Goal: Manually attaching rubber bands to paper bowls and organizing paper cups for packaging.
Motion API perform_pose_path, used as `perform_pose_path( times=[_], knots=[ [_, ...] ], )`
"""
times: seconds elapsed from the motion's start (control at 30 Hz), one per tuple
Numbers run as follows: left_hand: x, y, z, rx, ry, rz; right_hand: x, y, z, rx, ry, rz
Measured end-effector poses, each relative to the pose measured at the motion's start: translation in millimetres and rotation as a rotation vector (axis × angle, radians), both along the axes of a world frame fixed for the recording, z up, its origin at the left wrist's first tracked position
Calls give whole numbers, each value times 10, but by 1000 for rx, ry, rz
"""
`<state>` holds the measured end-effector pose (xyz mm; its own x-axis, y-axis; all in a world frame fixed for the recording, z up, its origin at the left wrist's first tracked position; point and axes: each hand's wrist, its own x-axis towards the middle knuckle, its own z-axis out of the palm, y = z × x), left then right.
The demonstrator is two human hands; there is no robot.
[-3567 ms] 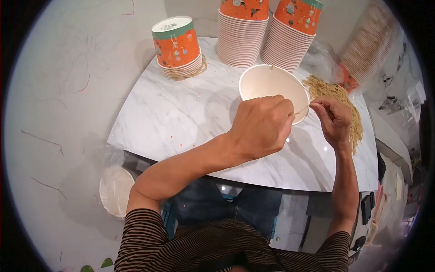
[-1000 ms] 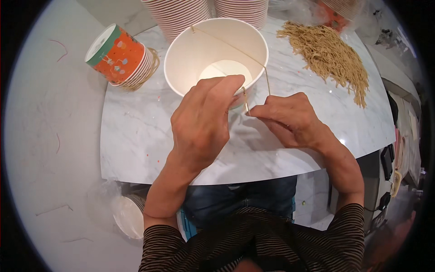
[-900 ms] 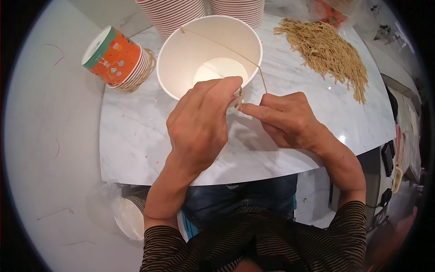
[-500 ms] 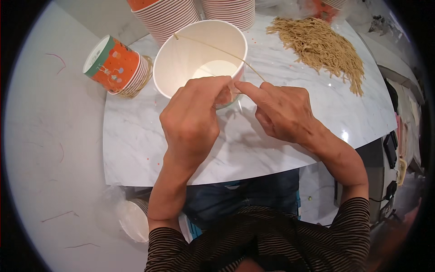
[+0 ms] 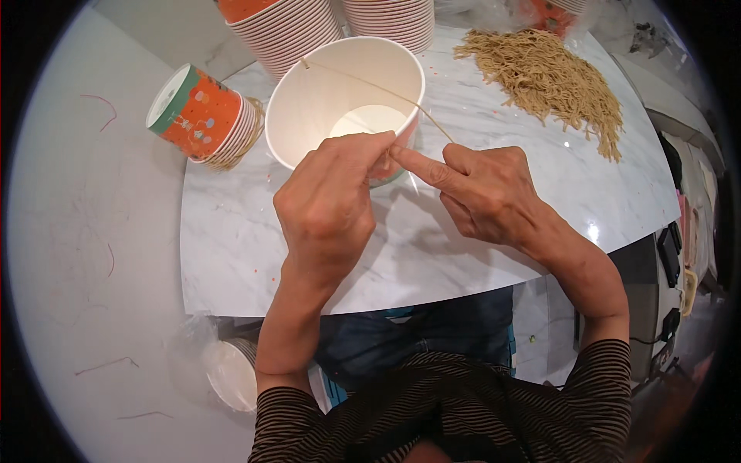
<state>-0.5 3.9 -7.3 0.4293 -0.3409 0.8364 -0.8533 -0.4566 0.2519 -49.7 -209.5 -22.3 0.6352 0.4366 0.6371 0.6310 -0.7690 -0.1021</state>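
A large paper bucket (image 5: 309, 100), white inside, tilts toward me on the table. A thin tan cord (image 5: 363, 79) is fixed near its far left rim and crosses the opening to the right side. From there it runs down to my right hand (image 5: 494, 193), whose thumb and curled fingers close on it. The right index finger stretches left and touches the fingertips of my left hand (image 5: 324, 193). That left hand grips the bucket's near right rim and wall; its fingertips are partly hidden. I cannot make out what lies between the touching fingertips.
Tall stacks of paper buckets (image 5: 285, 38) stand behind. An orange and green stack (image 5: 204, 108) lies tilted at the left, tan cords around its end. A heap of cut tan cords (image 5: 548, 85) spreads at the far right. Below the table's left edge sits a bagged white stack (image 5: 231, 374).
My right index finger has straightened and slid a little left against the left fingertips. The bucket and cord stay nearly in place; the whole view has shifted slightly.
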Motion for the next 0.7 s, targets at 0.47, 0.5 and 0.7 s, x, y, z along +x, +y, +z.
perform_pose_path(
  times=[0.47,0.5,0.7],
  knots=[
    [96,135,81,233,-84,47,52,-48,59,61,31,-31],
    [107,128,81,248,-107,39,71,-53,63,56,25,-23],
    [93,170,101,292,-85,-47,224,-196,66,171,-97,-105]
  ],
)
